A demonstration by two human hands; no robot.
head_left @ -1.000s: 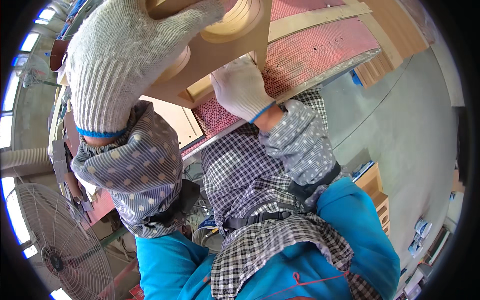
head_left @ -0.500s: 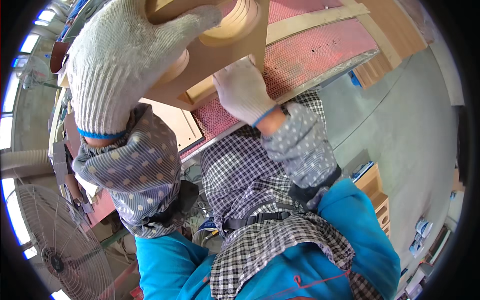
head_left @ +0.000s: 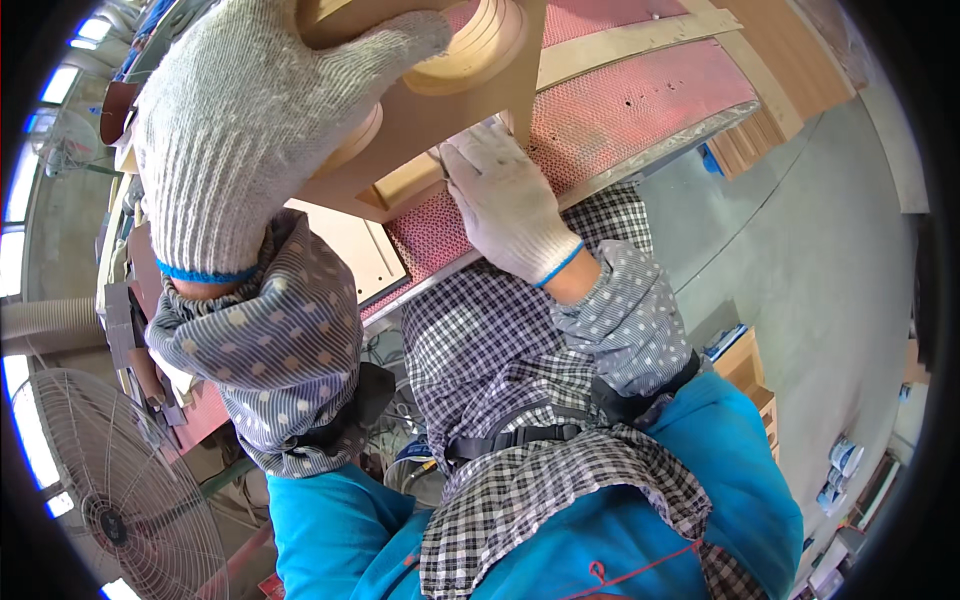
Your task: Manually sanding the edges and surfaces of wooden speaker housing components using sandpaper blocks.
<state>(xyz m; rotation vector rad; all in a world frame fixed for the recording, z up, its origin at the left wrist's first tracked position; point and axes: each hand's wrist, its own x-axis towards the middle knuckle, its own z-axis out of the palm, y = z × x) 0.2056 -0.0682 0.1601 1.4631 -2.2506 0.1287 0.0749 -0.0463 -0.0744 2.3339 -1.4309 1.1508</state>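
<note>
A brown wooden box [head_left: 405,135] with round, stepped rings on its face and a rectangular opening tilts over the bench at the top. My left hand [head_left: 240,110], in a white knitted glove, grips its left side, the thumb lying across the face between the rings. My gloved right hand [head_left: 505,200] is at the rectangular opening, with fingers bent and tips at its edge. Whatever those fingers may hold is hidden. Beneath the box runs a bench covered in pink dotted matting [head_left: 630,95].
A wooden strip [head_left: 640,45] crosses the matting, and brown boards [head_left: 775,85] lie past its right end. A pale panel [head_left: 345,245] sits by the left sleeve. At lower left stands a wire-caged fan [head_left: 120,490]. An open wooden box [head_left: 745,370] rests on the floor at right.
My right hand has drawn back slightly to the right and down along the rectangular opening, its forearm following. My left hand and the wooden box have barely shifted.
</note>
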